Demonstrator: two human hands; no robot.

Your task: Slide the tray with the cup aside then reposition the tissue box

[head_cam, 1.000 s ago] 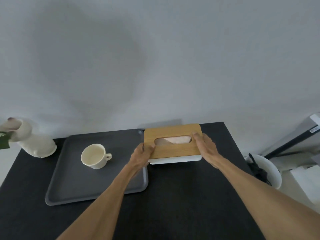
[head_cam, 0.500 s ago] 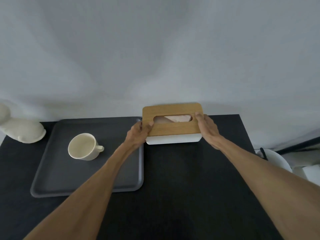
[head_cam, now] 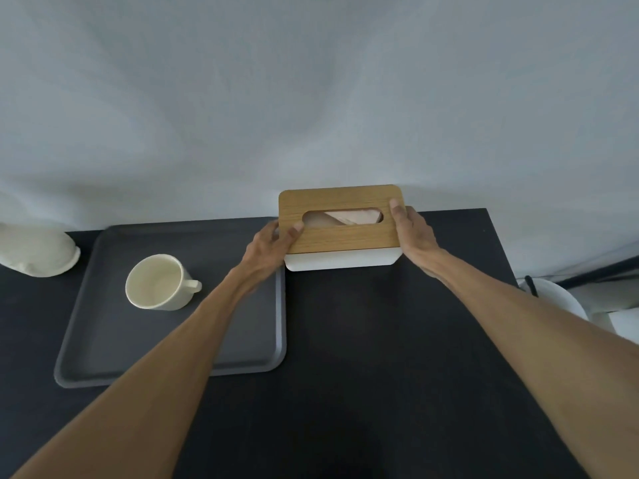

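My left hand [head_cam: 273, 245] and right hand [head_cam: 413, 233] squeeze the short ends of the white tissue box with a wooden lid [head_cam: 340, 226], lying sideways at 12 o'clock by the wall.

1. Left hand [head_cam: 273, 245]: fingers wrap the left end of the tissue box [head_cam: 340, 229] and are hidden behind it; only the thumb shows on the wooden lid.
2. Right hand [head_cam: 411, 233]: fingers likewise hidden behind the box's right end.
3. Tray [head_cam: 110, 371]: right portion and part of the near rim covered by the left forearm.
4. White object [head_cam: 38, 250] at far left: cut by the frame edge; identity cannot be told.
5. White round container [head_cam: 560, 302] at right: partly hidden by the right forearm; dark contents unresolved.
6. Tissue in the slot: only partly visible.
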